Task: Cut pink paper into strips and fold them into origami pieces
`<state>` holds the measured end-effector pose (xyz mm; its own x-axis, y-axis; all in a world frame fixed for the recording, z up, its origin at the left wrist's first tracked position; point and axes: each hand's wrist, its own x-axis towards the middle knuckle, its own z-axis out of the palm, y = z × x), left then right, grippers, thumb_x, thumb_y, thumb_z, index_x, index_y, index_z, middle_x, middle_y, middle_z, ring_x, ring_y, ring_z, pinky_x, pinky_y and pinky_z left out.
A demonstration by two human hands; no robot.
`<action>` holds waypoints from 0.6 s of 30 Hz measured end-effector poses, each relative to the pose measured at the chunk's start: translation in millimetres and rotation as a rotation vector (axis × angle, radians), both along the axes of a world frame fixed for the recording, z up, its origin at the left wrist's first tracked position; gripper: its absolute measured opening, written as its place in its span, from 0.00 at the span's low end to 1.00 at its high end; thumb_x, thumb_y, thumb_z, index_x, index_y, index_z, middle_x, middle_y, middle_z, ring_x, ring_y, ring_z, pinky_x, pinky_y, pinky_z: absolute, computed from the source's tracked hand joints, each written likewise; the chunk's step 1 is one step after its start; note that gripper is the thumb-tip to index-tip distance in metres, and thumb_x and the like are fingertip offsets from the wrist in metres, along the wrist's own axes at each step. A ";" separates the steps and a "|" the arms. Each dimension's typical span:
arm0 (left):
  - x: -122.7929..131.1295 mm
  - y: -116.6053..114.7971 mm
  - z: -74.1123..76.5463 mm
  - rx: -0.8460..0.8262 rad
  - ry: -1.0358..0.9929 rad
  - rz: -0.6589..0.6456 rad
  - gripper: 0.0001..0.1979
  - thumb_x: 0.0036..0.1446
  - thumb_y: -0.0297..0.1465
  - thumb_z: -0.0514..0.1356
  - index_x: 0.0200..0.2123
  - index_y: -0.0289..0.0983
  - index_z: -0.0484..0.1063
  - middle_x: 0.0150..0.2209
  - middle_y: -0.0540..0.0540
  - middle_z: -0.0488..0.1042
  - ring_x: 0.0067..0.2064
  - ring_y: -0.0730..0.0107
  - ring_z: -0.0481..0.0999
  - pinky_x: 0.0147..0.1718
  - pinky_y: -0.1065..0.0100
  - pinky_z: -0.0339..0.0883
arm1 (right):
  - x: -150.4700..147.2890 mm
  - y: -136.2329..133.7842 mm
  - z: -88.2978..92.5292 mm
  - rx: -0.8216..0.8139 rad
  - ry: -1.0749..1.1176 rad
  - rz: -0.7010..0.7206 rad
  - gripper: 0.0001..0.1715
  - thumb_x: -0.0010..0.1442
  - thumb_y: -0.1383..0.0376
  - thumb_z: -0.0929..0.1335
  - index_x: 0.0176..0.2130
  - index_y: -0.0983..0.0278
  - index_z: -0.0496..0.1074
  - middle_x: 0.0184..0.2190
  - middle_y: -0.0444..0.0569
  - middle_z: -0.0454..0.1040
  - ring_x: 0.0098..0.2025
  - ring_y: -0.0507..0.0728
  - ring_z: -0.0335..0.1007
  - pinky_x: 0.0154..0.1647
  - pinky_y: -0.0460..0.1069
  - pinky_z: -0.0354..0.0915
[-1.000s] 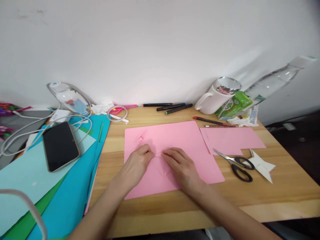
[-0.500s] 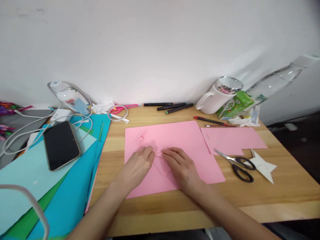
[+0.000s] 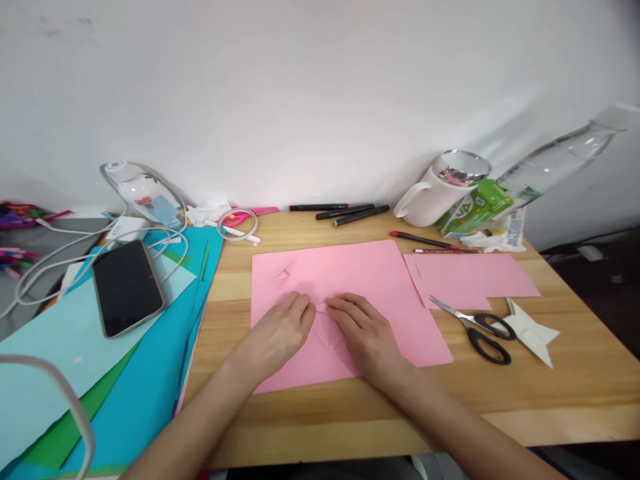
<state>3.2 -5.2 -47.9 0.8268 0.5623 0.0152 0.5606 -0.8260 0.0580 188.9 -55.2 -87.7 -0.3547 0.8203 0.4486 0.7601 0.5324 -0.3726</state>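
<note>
On a large pink sheet lies a small folded piece of pink paper, partly covered by my hands. My left hand is closed, its fingertips pinching the top left edge of the folded paper. Fingers bent together, my right hand grips the same edge from the right. The fingertips of both hands are close to each other there. A tiny folded pink scrap rests on the sheet beyond my left hand.
To the right lie black-handled scissors, a white paper star and a cut pink strip. A mug, carton and bottle stand behind. A phone lies on coloured paper at left; markers line the wall.
My left hand has shifted slightly right along the folded paper's edge, closer to my right hand. The whole view has moved a little.
</note>
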 end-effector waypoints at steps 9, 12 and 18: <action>-5.2 3.8 -8.6 0.205 0.010 -0.143 0.14 0.57 0.18 0.46 0.42 0.28 0.67 0.37 0.40 0.71 0.38 0.63 0.70 0.38 0.64 0.67 | -1.0 0.8 0.5 0.051 -0.023 -0.012 0.18 0.59 0.76 0.58 0.46 0.73 0.69 0.45 0.58 0.72 0.49 0.62 0.62 0.48 0.57 0.67; -5.1 3.1 -9.6 0.212 0.001 -0.144 0.14 0.58 0.19 0.46 0.41 0.28 0.68 0.36 0.40 0.71 0.37 0.64 0.69 0.37 0.64 0.67 | -1.0 0.8 0.0 0.048 -0.033 -0.009 0.19 0.58 0.78 0.57 0.46 0.72 0.69 0.45 0.58 0.72 0.50 0.62 0.62 0.48 0.57 0.68; -5.6 2.6 -7.6 0.222 -0.023 -0.163 0.14 0.57 0.18 0.46 0.40 0.27 0.69 0.36 0.39 0.71 0.36 0.64 0.69 0.37 0.64 0.68 | -1.5 0.4 -0.8 0.046 -0.047 -0.017 0.20 0.57 0.79 0.58 0.46 0.72 0.69 0.45 0.59 0.72 0.50 0.62 0.62 0.48 0.58 0.68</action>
